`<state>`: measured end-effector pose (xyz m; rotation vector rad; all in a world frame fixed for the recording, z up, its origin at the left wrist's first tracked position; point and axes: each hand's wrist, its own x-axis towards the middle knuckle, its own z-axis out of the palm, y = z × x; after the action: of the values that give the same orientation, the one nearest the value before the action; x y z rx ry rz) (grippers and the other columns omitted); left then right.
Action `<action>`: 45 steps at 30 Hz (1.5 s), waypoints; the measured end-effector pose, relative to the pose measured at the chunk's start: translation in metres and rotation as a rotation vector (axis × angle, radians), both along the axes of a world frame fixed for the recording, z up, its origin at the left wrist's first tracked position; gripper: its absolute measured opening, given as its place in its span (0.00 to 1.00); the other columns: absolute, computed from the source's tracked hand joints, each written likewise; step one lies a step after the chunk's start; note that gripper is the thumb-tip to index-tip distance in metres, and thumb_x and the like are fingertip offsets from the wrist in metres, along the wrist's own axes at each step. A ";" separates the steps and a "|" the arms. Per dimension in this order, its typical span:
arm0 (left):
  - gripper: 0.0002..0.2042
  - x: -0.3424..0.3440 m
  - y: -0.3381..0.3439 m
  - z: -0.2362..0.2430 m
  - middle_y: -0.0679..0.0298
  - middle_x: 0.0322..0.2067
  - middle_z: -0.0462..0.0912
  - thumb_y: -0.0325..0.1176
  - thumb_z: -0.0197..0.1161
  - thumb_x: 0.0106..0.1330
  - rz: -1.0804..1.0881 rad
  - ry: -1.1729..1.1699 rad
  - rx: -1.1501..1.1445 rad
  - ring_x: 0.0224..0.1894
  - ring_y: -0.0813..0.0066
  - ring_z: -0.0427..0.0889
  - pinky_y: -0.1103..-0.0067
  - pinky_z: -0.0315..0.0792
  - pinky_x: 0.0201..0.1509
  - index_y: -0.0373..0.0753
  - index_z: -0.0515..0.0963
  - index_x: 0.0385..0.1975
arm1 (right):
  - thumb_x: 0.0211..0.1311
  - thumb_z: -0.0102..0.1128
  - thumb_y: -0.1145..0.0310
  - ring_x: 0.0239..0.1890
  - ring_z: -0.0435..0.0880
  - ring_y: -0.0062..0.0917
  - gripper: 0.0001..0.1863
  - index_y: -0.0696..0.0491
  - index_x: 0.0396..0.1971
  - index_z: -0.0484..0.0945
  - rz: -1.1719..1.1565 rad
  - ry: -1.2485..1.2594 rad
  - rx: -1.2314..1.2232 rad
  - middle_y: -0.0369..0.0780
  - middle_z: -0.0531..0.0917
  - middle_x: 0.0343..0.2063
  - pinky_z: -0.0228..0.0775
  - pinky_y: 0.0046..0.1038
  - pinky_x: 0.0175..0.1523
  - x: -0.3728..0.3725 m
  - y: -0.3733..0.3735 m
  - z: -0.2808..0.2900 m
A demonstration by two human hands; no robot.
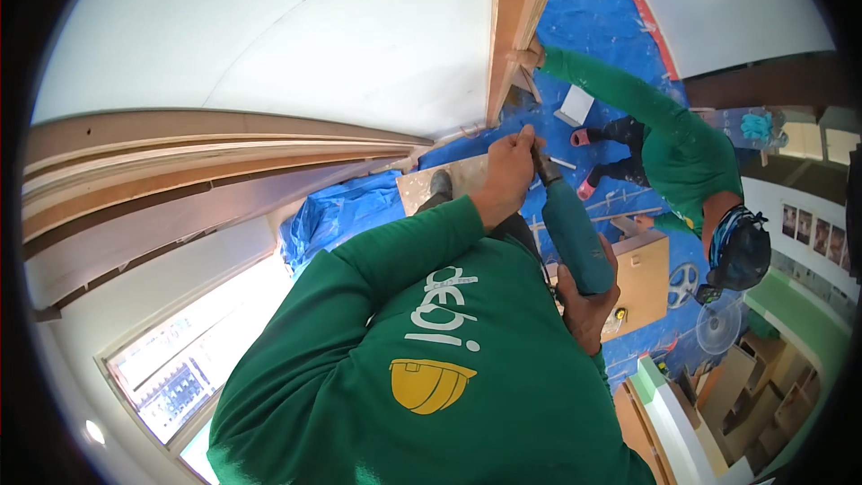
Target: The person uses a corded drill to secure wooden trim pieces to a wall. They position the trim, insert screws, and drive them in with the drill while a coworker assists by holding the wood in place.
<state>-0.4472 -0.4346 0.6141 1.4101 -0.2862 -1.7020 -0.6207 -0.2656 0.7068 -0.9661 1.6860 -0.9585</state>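
Observation:
My right hand (590, 301) wraps round the rear of a slim teal power tool (570, 232) with a dark, narrow head. The tool lies slantwise before my chest, head pointing away from me. At that head, my left hand (510, 171) is closed with fingers pinched together by its tip; any small part between them is hidden. Just beyond stands the edge of a wooden frame (514, 27) beside a large white panel (332, 36). A co-worker's hand (528, 56) rests on this frame.
A co-worker (691, 157) in green bends at the right. Blue sheeting (588, 0) covers the floor. A wooden box (642, 278) stands near my right hand, with a fan (720, 325) beyond. A board (417, 187) lies by my shoe. Wooden rails (224, 139) run along the left.

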 end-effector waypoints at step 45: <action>0.15 0.060 -0.066 -0.190 0.66 0.29 0.76 0.40 0.48 0.84 0.009 -0.069 0.192 0.30 0.76 0.73 0.77 0.71 0.33 0.39 0.77 0.37 | 0.56 0.78 0.69 0.53 0.87 0.48 0.41 0.55 0.70 0.70 0.129 0.005 -0.077 0.53 0.83 0.54 0.80 0.42 0.56 0.075 -0.093 -0.152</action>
<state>-0.3877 -0.5007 0.4241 1.6097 -0.1575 -1.7121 -0.5456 -0.3584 0.5546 -1.1153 1.5802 -0.9417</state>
